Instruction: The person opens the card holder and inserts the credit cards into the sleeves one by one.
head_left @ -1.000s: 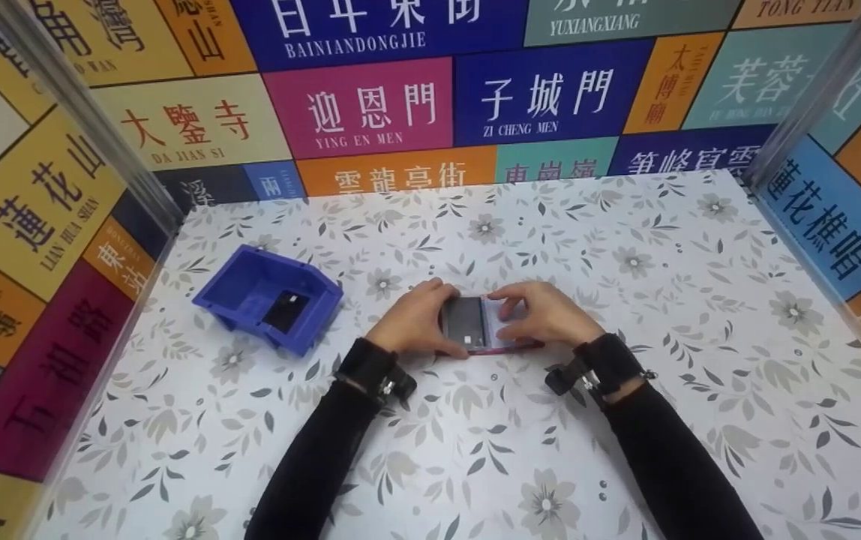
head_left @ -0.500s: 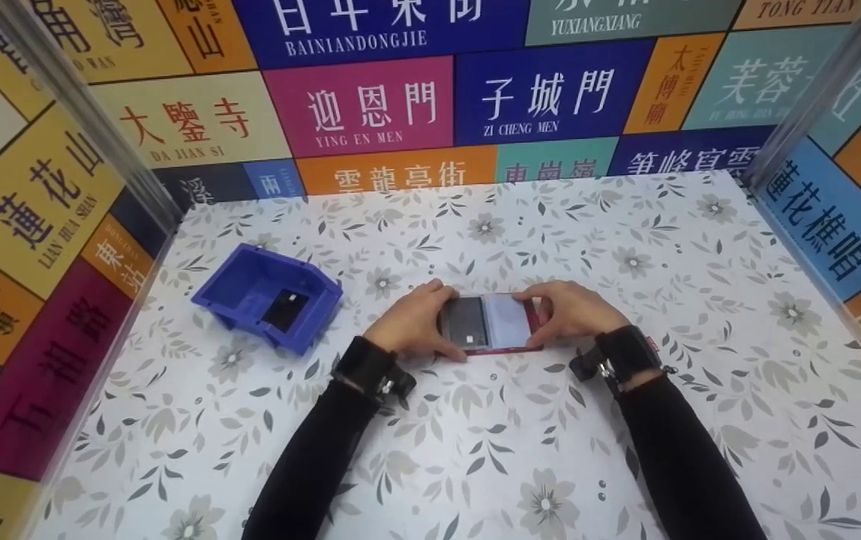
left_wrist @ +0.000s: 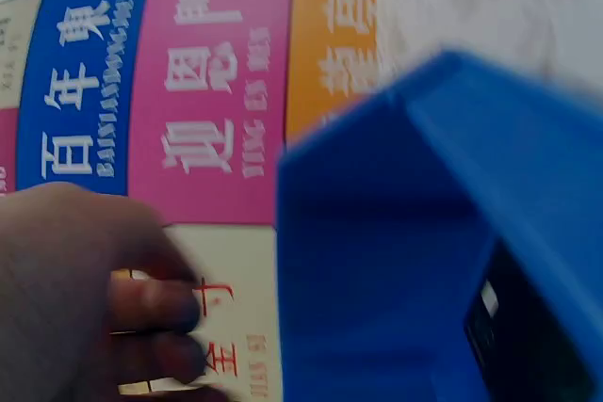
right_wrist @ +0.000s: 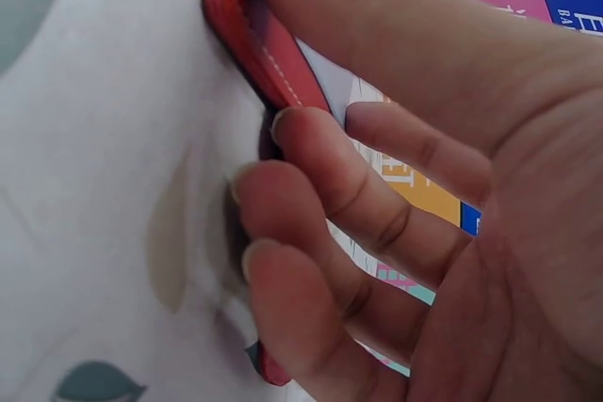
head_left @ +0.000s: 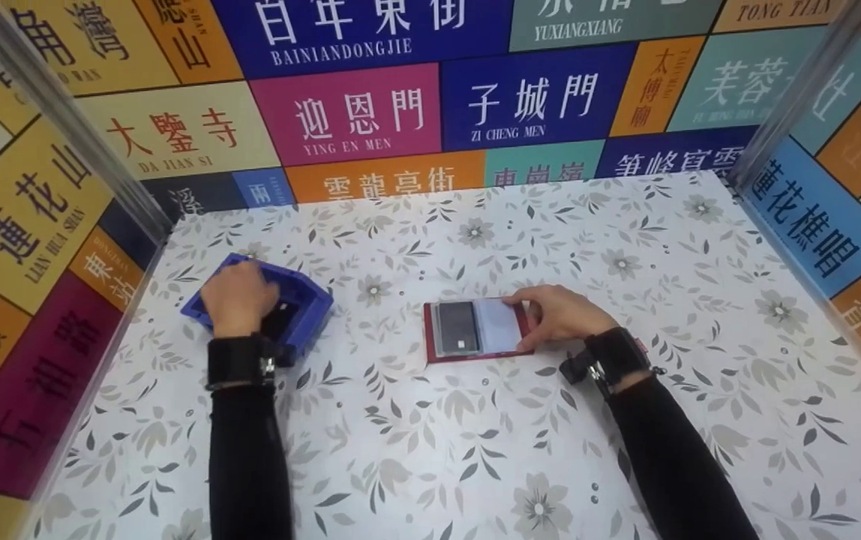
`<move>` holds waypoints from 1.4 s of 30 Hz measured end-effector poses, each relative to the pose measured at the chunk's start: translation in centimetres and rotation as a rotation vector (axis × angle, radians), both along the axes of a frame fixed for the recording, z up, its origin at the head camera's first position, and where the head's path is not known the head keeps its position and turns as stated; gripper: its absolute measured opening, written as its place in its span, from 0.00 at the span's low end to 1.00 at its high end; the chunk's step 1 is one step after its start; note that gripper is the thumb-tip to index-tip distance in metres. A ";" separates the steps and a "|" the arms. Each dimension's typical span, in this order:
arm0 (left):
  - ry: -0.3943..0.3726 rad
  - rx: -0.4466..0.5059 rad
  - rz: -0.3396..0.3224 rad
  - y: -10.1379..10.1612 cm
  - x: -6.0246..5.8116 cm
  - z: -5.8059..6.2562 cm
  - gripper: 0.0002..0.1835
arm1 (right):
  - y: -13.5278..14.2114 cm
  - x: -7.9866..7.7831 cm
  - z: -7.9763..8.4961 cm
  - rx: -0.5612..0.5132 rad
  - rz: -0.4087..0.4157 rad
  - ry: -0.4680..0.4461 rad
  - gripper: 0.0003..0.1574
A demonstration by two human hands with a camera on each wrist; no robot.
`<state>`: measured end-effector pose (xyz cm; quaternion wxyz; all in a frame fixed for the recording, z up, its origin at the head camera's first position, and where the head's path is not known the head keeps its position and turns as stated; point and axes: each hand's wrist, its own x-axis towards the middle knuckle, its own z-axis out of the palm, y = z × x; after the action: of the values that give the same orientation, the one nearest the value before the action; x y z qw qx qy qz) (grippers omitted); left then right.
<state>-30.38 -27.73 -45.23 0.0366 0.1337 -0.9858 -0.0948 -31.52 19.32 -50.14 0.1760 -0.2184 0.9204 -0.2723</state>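
A small red card holder (head_left: 499,328) lies spread on the patterned table, with clear sleeves inside. In its left side sits a dark card (head_left: 458,324) with a small light square. My right hand (head_left: 562,315) grips the holder's right edge; in the right wrist view thumb and fingers meet the red stitched cover (right_wrist: 273,56). Over the blue plastic bin (head_left: 316,315) at the left hovers my left hand (head_left: 239,296), its fingers loosely bent and nothing visible in them in the left wrist view. A black card (head_left: 274,324) lies inside the bin, partly hidden by that hand.
The white table (head_left: 400,450) has a grey leaf and flower print. Colourful sign-covered panels (head_left: 348,112) wall it at the back and both sides, with clear corner posts (head_left: 798,97).
My left hand has let go of the card holder's left side and moved left to the bin. The right hand has shifted from the right sleeve to the holder's right edge.
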 end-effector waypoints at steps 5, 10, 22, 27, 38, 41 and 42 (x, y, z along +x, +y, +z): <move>-0.391 0.034 -0.127 -1.3 0.1 -1.8 0.33 | -0.1 0.0 -0.3 -0.016 0.008 -0.013 0.54; -0.383 0.095 -0.139 -0.9 0.0 -1.9 0.24 | 0.1 -0.1 -0.1 -0.022 0.006 -0.008 0.54; -0.350 0.163 -0.129 -0.6 0.3 -1.6 0.29 | 0.1 -0.1 -0.3 -0.048 0.013 -0.012 0.54; -0.336 0.152 -0.114 -0.1 0.1 -1.6 0.31 | 0.4 0.0 -0.3 -0.051 0.008 -0.011 0.53; -0.215 0.169 -0.147 -0.4 -0.3 -1.5 0.23 | 0.4 -0.1 -0.4 -0.052 0.007 -0.037 0.54; -0.167 0.206 -0.172 -1.1 -0.2 -0.9 0.27 | 0.2 -0.2 -0.3 -0.041 0.008 -0.036 0.54; -0.148 0.220 -0.176 -1.3 -0.1 -0.7 0.28 | 0.2 -0.2 -0.3 -0.036 0.009 -0.036 0.54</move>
<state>-30.51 -29.05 -45.96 -0.0592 0.0567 -0.9774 -0.1949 -31.70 19.53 -50.47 0.1895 -0.2207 0.9111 -0.2921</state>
